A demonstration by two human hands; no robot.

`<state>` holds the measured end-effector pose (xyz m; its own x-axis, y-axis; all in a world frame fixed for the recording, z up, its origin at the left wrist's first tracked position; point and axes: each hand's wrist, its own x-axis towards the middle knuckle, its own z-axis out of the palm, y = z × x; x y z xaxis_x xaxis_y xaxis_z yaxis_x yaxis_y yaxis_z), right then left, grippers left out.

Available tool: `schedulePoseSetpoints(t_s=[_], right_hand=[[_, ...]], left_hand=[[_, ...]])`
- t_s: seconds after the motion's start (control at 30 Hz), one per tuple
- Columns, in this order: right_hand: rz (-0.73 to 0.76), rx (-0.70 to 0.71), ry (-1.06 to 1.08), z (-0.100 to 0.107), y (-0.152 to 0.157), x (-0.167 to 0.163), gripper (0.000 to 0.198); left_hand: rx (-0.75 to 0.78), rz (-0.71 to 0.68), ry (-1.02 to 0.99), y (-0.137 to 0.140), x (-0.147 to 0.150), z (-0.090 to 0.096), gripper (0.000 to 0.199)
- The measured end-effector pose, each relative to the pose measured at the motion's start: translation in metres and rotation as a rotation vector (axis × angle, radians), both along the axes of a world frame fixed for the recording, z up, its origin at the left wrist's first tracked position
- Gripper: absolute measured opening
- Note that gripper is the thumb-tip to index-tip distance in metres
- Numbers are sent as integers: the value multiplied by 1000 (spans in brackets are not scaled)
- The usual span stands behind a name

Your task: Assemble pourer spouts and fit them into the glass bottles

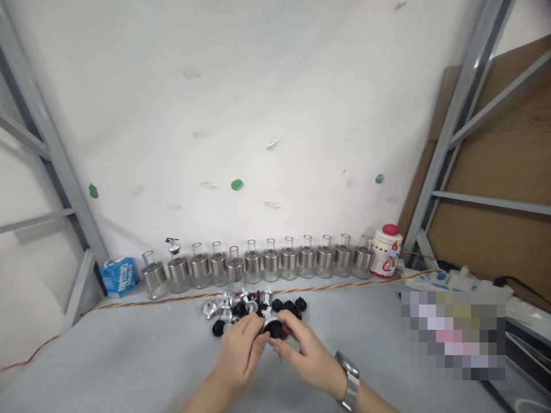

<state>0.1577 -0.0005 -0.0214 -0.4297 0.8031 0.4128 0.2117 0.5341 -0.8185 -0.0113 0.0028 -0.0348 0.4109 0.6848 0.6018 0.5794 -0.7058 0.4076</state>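
Observation:
My left hand (241, 351) and my right hand (307, 353) are both closed around one silver and black bottle pourer (272, 327), its black underside turned toward me. Fingers and thumbs meet at its edge and cover part of it. Just beyond my hands lies a loose pile of silver pourer tops (226, 304) and black stopper pieces (218, 328). Behind the pile stands a row of glass bottles with metal sleeves (271, 259). The second bottle from the left has a pourer (173, 246) in its neck; the others have open necks.
A twisted red and yellow wire (181, 299) runs across the table (129, 355) before the bottles. A blue carton (119, 277) is at the left end, a white jar with a red lid (386, 252) at the right. A power strip (460, 280) lies farther right, near metal frame posts.

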Motion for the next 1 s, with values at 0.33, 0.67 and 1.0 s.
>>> schedulePoseSetpoints(t_s=[0.33,0.67,1.0], right_hand=[[6,-26,-17,0,1,-1,16],[-35,119,-126,0,-2,2,13],[-81,-113,-70,-2,3,-3,29]], left_hand=[[-101,36,11,-1,5,0,42],[-122,-33,-3,-5,5,5,35],[-332,-100,-260,0,12,-9,38]])
